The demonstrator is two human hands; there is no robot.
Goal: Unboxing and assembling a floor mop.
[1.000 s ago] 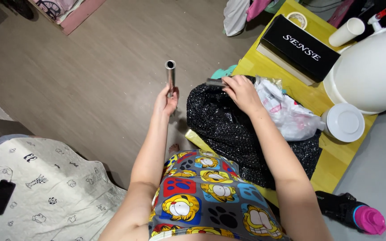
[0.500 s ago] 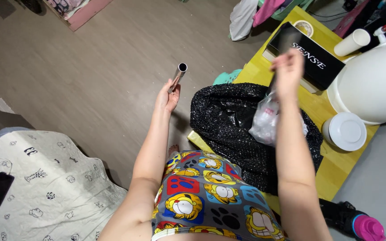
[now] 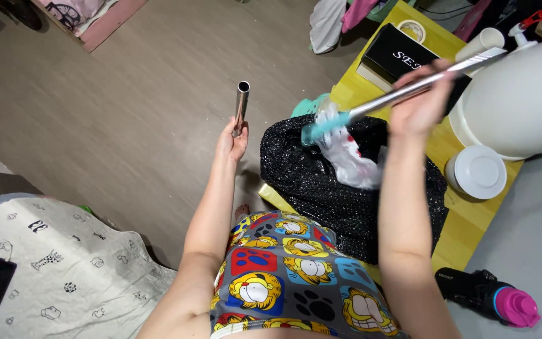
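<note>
2 metal tubes, 1 in each hand

Head view: your left hand [image 3: 232,139] is closed around the lower end of a short shiny metal tube [image 3: 241,105], held nearly upright over the grey-brown wood floor [image 3: 127,94], its open end facing up. Your right hand [image 3: 419,103] grips a long silver metal rod with a teal end piece [image 3: 403,91]; the rod slants from upper right down to the left, and its teal end sits just above the glittery black fabric bag [image 3: 321,188]. A crumpled clear plastic bag with red print [image 3: 349,157] hangs just under the rod, against the black bag. That bag lies on the yellow wooden table [image 3: 465,232], beside a round white lid [image 3: 479,176] and a large white rounded container [image 3: 519,100].
</note>
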